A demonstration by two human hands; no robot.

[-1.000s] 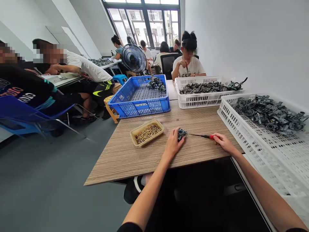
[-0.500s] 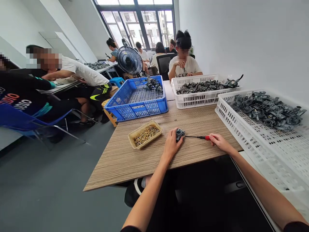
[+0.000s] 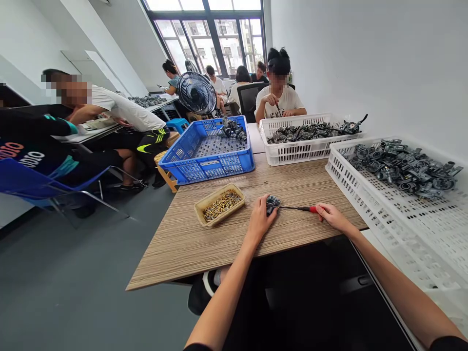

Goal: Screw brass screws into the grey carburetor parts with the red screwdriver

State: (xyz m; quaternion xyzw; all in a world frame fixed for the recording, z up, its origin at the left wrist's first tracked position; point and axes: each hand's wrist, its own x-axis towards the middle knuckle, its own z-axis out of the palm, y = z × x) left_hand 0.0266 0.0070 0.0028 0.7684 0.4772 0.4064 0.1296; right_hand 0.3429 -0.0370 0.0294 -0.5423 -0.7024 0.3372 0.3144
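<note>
My left hand (image 3: 260,217) is closed around a small dark metal carburetor (image 3: 272,203), holding it down on the wood-grain table (image 3: 175,243). In my right hand (image 3: 330,215) is a screwdriver (image 3: 305,208) with a red and black handle, gripped by the handle's end. Its shaft lies almost level and points left, the tip meeting the carburetor's right side. Exactly where the tip sits is too small to tell. Left of my left hand stands a beige tray (image 3: 204,222) of small brass-coloured parts.
A blue crate (image 3: 226,165) holding a few carburetors stands at the table's far left. Two white crates with many carburetors, one at the back (image 3: 292,157) and one at the right (image 3: 351,183), flank the work area. A co-worker (image 3: 280,100) sits opposite; a fan (image 3: 197,92) stands behind.
My hands, the carburetor and the screwdriver keep nearly the same place. Across the table, the co-worker's raised hand has dropped slightly.
</note>
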